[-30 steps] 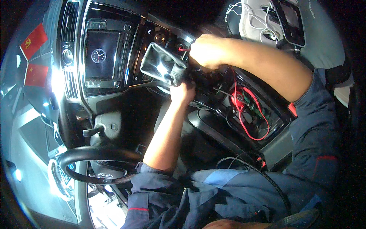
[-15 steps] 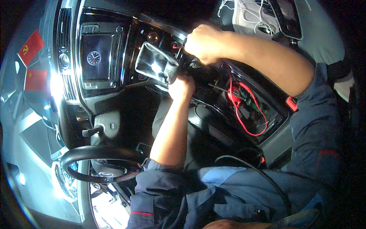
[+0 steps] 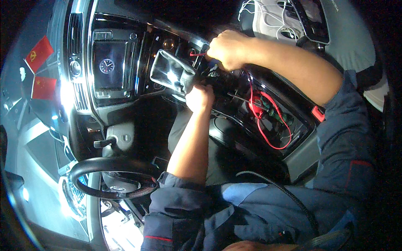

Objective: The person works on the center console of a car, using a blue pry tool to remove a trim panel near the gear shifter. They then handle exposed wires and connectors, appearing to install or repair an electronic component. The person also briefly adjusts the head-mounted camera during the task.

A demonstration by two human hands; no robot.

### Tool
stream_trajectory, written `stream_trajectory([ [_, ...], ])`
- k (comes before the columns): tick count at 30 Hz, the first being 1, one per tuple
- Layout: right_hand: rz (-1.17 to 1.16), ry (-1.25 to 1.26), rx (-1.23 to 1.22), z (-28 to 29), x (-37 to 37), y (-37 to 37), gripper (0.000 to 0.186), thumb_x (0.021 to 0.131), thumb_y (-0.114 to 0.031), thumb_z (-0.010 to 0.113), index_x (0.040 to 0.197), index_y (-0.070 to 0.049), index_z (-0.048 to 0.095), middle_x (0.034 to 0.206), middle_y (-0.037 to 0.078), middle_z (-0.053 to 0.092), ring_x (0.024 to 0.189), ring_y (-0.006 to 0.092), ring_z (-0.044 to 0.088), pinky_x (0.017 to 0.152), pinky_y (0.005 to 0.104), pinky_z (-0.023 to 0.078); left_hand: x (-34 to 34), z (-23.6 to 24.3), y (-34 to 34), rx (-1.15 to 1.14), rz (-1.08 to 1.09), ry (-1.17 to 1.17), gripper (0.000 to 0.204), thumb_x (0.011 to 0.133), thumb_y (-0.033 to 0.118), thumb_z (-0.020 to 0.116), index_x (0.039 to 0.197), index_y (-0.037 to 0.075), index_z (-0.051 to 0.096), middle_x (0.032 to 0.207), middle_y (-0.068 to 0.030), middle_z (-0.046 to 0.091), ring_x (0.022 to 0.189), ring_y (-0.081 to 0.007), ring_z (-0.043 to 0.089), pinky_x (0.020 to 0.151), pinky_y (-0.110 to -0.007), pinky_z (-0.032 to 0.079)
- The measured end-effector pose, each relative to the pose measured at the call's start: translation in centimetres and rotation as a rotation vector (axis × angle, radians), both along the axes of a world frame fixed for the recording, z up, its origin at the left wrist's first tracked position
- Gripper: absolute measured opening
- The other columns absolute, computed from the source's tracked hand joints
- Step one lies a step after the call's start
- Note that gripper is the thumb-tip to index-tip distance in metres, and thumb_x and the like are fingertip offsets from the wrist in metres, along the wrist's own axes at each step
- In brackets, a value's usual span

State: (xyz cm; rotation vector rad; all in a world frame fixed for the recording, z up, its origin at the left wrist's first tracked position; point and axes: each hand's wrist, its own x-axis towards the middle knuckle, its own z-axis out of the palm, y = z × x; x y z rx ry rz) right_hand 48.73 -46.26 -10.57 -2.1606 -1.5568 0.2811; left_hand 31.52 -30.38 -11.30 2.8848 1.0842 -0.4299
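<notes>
My left hand [image 3: 200,98] is closed around the gathered end of a grey leather gear lever boot [image 3: 169,70], which is lifted out of the centre console with its framed wide end facing the dashboard. Across the console opening [image 3: 213,77] from it, my right hand [image 3: 228,49] makes a fist. A short red piece [image 3: 196,54] sticks out on the dashboard side of that fist; what the fingers hold is mostly hidden. A thin red wire [image 3: 251,83] runs down from near my right wrist into the console tray.
In the console tray [image 3: 307,129] lie a red coiled lead [image 3: 276,147], a red round piece [image 3: 256,104] and a green-handled tool [image 3: 278,113]. A steering wheel [image 3: 115,161] stands at lower left, beside the dashboard screen [image 3: 109,65]. White cables [image 3: 272,10] lie on the far seat.
The view has shifted slightly. My right hand sits a little farther right and lower, showing more of the dark parts beside it. My left hand keeps its hold on the boot.
</notes>
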Motion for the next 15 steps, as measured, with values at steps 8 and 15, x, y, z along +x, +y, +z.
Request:
stream_trajectory([
  [8,-0.064,0.03,0.088,-1.1,-0.5,-0.8,0.028,0.073,-0.022,0.078,0.094,-0.006,0.071,0.092,0.015,0.07,0.092,0.0391,0.07,0.082,0.0511,0.056,-1.9,1.5,-2.0,-0.012,-0.338,0.129,0.041,0.098,0.036,0.062,0.125,0.005,0.061,0.13,-0.0191,0.068,0.098,-0.0421,0.073,0.086,-0.051,0.059],
  [15,-0.158,0.188,0.199,-2.0,-1.2,-1.8,0.029,0.074,-0.017,0.076,0.099,-0.005,0.07,0.099,0.019,0.072,0.096,0.0427,0.07,0.084,0.0523,0.057,-0.4,4.7,3.9,-0.603,-0.066,0.179,0.042,0.099,0.019,0.06,0.139,0.006,0.064,0.134,-0.0243,0.068,0.127,-0.0364,0.064,0.106,-0.043,0.049],
])
